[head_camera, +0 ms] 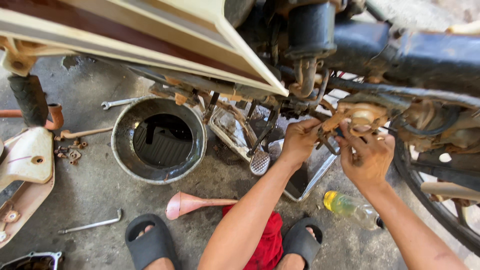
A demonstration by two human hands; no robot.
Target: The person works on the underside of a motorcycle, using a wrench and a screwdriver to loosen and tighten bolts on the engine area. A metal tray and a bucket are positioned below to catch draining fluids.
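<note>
At the left edge of the concrete floor (95, 190) lies a cream body panel (25, 160), with a few rusty nuts and washers (70, 152) just beside it and an orange pipe (50, 116) above them. A bent metal rod (92, 225) rests near the bottom left, and a spanner (120, 102) lies close to the rim of a round metal basin (117, 150) holding dark liquid. A pink funnel (187, 204) lies on its side below the basin, its spout pointing right, touching a red cloth (267, 242) between two black slippers (150, 242). A shiny metal tray (315, 175) sits under the motorcycle (400, 55), behind the forearms, and a ridged foot pedal (260, 162) hangs just over its near edge.

The left hand (299, 141) is clenched on a rusty engine part (360, 117) low on the motorcycle's underside, fingers curled tight at its left end. The right hand (369, 157) reaches up from below, fingers closed around the same part, with a dark-handled tool showing between the two hands; which hand holds the tool I cannot tell. A clear plastic bottle (350, 206) of yellowish liquid lies on the floor under the right forearm, near the tray's right corner. The wheel (440, 200) fills the right edge.
</note>
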